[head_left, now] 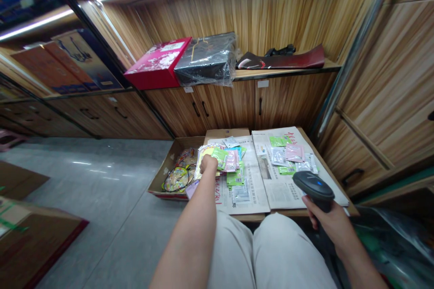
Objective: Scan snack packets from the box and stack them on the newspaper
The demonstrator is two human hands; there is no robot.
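My right hand (325, 216) is wrapped round the grip of a black barcode scanner (313, 185), with a small blue light on its top. My left hand (209, 162) is closed over the pile at the left, and a green sachet (220, 158) sticks out at its thumb side. Its fingertips are hidden. Pink sachets (232, 160) and more green packets (234, 177) lie just right of that hand on spread newspaper (254, 189). On the right sheet rest another pink sachet (294, 153), silvery sachets (278, 157) and a green one (280, 141).
An open cardboard box (162, 176) with colourful wrapped items and a black cord stands left of the newspaper. Wooden cabinets (224, 103) rise behind, with a red box (159, 63) and a plastic-wrapped black box (206, 59) on the shelf. Another carton (40, 239) sits on the floor at left.
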